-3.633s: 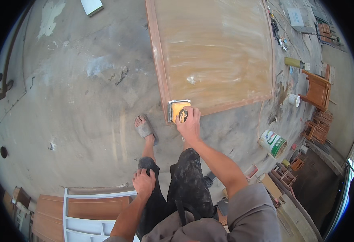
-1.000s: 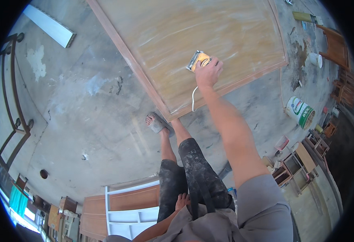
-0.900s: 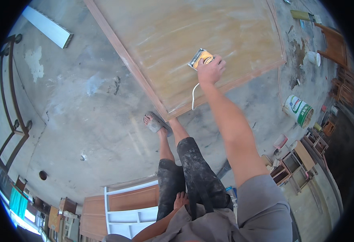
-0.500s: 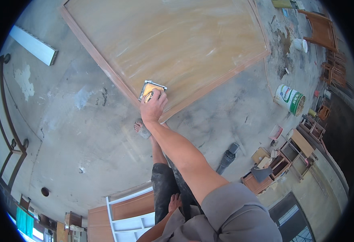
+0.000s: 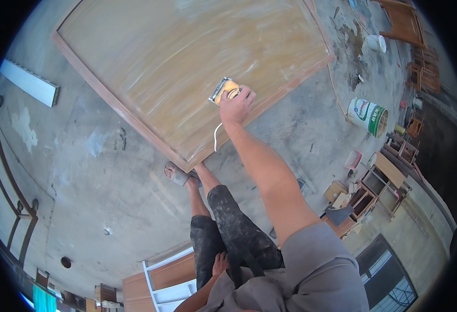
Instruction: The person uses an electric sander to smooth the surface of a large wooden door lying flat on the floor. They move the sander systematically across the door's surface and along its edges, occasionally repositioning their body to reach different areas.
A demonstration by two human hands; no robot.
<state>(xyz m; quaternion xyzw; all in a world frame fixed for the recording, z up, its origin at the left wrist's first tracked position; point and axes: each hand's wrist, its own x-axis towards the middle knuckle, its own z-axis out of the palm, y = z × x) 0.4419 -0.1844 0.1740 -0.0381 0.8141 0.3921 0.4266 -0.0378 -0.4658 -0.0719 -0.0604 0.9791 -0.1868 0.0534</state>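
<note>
White, narrow and long, a board [image 5: 29,83] lies on the floor [image 5: 119,195] left of a tan wooden panel with a reddish-brown frame [image 5: 181,70]. Our left hand [image 5: 220,263] rests against dark trousers [image 5: 239,223], its grip too hidden to tell. On the panel, a yellow-and-black handheld sander [image 5: 227,89] sits firmly clasped in our right hand [image 5: 237,107].

Beneath the right fingers [image 5: 247,94] stretched a large framed wooden panel [image 5: 171,73], streaked with pale dust, with a yellow sander [image 5: 231,89] on its face and a white cord [image 5: 215,138] trailing from just nearer the person than the fingers to the panel's near edge. Well right of the fingers, the grey concrete floor [image 5: 119,192] bore a green-and-white bucket [image 5: 364,114], with a smaller white pail [image 5: 375,43] farther ahead. Far left of the fingers lay a long white board [image 5: 29,83], while a grey sandal [image 5: 179,178] stood on the floor nearer the person and leftward.
</note>
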